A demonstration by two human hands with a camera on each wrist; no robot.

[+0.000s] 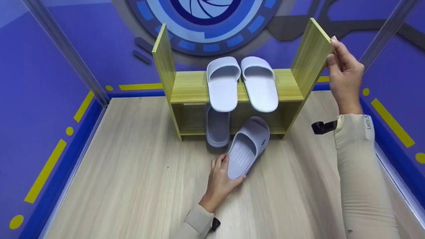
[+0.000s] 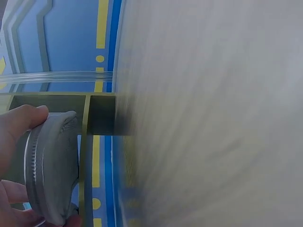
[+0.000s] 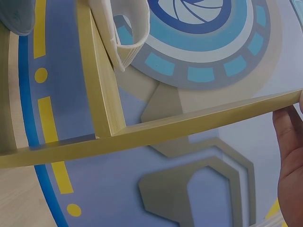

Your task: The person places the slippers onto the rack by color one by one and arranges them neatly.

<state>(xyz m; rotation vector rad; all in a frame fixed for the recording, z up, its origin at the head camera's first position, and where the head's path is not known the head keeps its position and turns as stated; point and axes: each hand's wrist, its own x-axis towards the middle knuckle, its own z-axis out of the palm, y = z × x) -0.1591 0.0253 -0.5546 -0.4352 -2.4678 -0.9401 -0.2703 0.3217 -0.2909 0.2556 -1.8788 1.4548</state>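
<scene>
My left hand (image 1: pixel 219 182) grips a grey slide slipper (image 1: pixel 245 154) by its heel end, thumb on one side and fingers on the other. The slipper's toe points away, at the front of the lower level of a small wooden shoe rack (image 1: pixel 189 88). In the left wrist view the same slipper (image 2: pixel 56 165) appears edge-on. Its grey mate (image 1: pixel 218 129) lies on the lower level at left, heel sticking out. My right hand (image 1: pixel 347 74) pinches the upper front edge of the rack's right side panel (image 3: pixel 199 120).
Two white slide slippers, a left one (image 1: pixel 224 86) and a right one (image 1: pixel 260 86), sit on the upper shelf, heels overhanging its front edge. The rack stands on a wood-grain surface (image 1: pixel 132 172). Blue patterned walls (image 1: pixel 49 83) rise at the back and both sides.
</scene>
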